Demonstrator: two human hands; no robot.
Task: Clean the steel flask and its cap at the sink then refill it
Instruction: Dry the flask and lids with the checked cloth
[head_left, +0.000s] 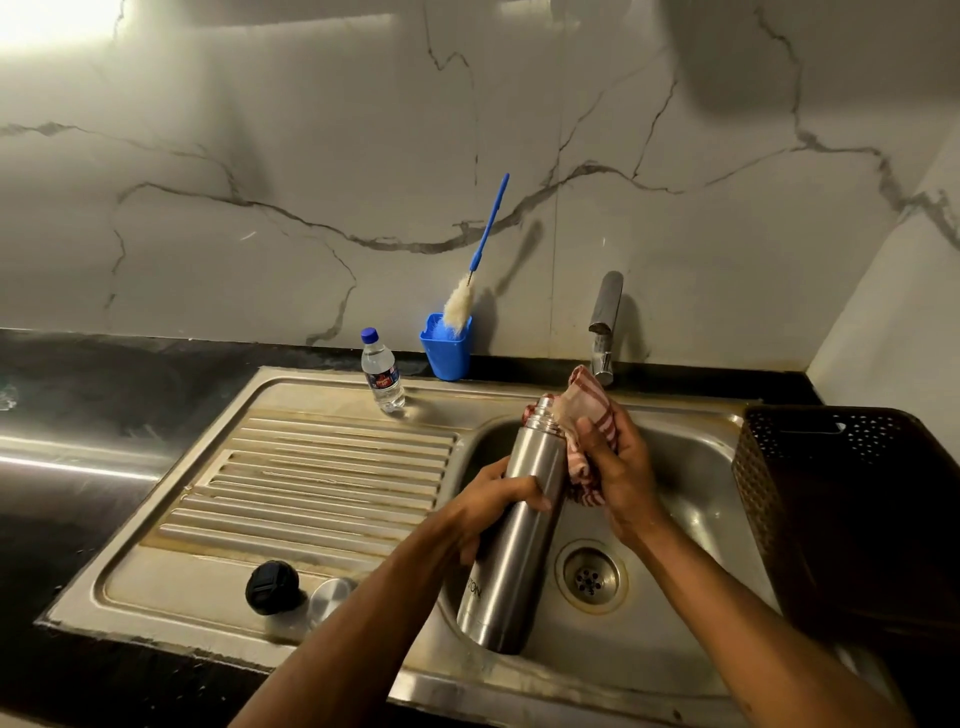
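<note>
Nearest, one black stopper (272, 587) and one steel cap (332, 597) sit on the drainboard. Over the sink (691, 467), the left hand (491, 506) grips the single steel flask (519, 525), tilted, while the right hand (615, 467) clutches one striped cloth (584, 410) against its neck. Beyond stand one water bottle (382, 371), one blue holder (447, 345) with one brush (460, 306), and one tap (605, 322).
</note>
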